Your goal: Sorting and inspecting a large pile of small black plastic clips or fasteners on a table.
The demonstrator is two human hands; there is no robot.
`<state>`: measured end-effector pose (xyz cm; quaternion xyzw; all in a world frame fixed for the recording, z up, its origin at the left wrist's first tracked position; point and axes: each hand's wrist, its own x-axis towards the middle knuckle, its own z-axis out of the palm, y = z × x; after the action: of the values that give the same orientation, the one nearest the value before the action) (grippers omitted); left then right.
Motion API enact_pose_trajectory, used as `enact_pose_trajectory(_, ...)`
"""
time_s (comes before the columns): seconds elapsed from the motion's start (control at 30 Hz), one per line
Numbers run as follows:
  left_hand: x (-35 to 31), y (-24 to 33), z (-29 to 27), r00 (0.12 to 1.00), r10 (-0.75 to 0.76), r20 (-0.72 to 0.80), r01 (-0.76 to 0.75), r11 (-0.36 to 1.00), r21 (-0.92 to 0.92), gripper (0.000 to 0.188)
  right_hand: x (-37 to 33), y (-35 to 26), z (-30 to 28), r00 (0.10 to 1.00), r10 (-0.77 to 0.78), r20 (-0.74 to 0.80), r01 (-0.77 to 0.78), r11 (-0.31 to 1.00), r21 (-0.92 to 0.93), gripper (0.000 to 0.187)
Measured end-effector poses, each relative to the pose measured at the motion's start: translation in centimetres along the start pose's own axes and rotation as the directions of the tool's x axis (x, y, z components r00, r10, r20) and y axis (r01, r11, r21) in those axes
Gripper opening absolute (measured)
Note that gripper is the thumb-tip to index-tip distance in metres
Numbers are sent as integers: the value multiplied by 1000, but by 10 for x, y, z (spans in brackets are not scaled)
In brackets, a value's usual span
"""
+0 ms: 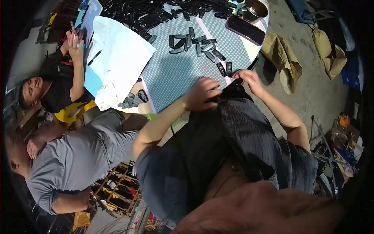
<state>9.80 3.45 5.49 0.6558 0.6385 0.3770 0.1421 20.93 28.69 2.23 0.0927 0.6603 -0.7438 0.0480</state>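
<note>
My left hand (200, 94) is at the table's near edge, over my dark clothing. Its fingers are curved with gaps between them, and no object shows in it. To its right, my right hand (250, 81) has thumb and fingers pinched together by the table edge. Dark cloth and black parts lie right beside those fingertips, so what they grip cannot be made out. Just beyond them lie two small black plastic housings (224, 69). Farther in, several grey and black oval plastic pieces (188, 41) are spread over the patterned tabletop (165, 80).
A heap of black parts (144, 13) covers the far side. A phone (245, 30) and metal mug (255, 9) stand at right. White paper (117, 50), a pen (94, 57) and grey gloves (134, 99) lie left. Two people (78, 152) are at left; brown paper (282, 62) hangs right.
</note>
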Motion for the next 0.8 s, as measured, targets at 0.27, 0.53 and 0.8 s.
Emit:
enact_pose_trajectory(0.27, -85, -21, -18, 883, -453, 119, 401, 863, 308, 103, 106, -16, 2, 865, -495, 75, 446, 695, -564, 26)
enact_pose_trajectory(0.53, -58, -47, -11, 879, -468, -93, 472, 820, 324, 118, 229, -13, 63, 826, -416, 381, 526, 324, -786, 45)
enact_pose_trajectory(0.8, -34, -106, -30, 705, -549, -448, 684, 694, 225, 126, 223, -25, 84, 787, -128, 603, 597, 401, -695, 37)
